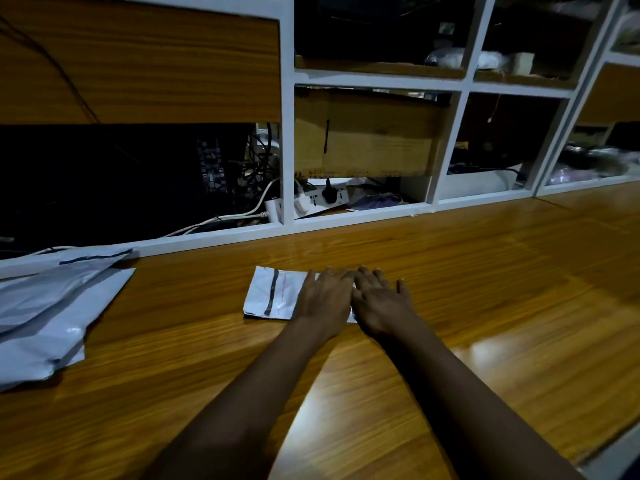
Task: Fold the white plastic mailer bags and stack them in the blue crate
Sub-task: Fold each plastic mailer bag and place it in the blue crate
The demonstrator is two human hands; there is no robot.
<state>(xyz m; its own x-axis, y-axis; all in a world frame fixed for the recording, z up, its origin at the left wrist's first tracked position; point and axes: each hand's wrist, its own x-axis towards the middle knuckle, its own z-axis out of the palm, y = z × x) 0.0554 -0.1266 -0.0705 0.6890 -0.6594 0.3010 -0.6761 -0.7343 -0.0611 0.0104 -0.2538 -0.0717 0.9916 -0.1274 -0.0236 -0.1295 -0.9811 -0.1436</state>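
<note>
Fingers [332,277]: straight and close together on both hands, laid flat, with nothing pinched and nothing curled round.
Left hand [323,299]: palm down on the right part of the bag, pressing it to the table.
Right hand [379,301]: palm down just beside the left hand, the two touching along their inner sides. It covers the bag's right edge, so how far the bag runs beneath it cannot be told.
Bag [268,294]: a white mailer folded to a small rectangle, lying flat at mid-table. Its uncovered left part shows a dark strip and a thin red line.
Handling, as judged: thin, light, soft film that is not fragile but is slick on glossy wood. The fold is likely to spring open once the pressure lifts.
Hold, as judged: best taken at a folded edge, thumb above and fingers beneath, so that all layers are pinched together — a grip on the top layer alone would unfold it.
Pile [45,313]: unfolded white mailers at the table's left edge, well apart from the hands.
Crate: not in view.
Table [485,289]: glossy wood.
Backdrop: a white shelf frame [287,133] holding a cardboard box [374,133] and a power strip [325,199].
</note>
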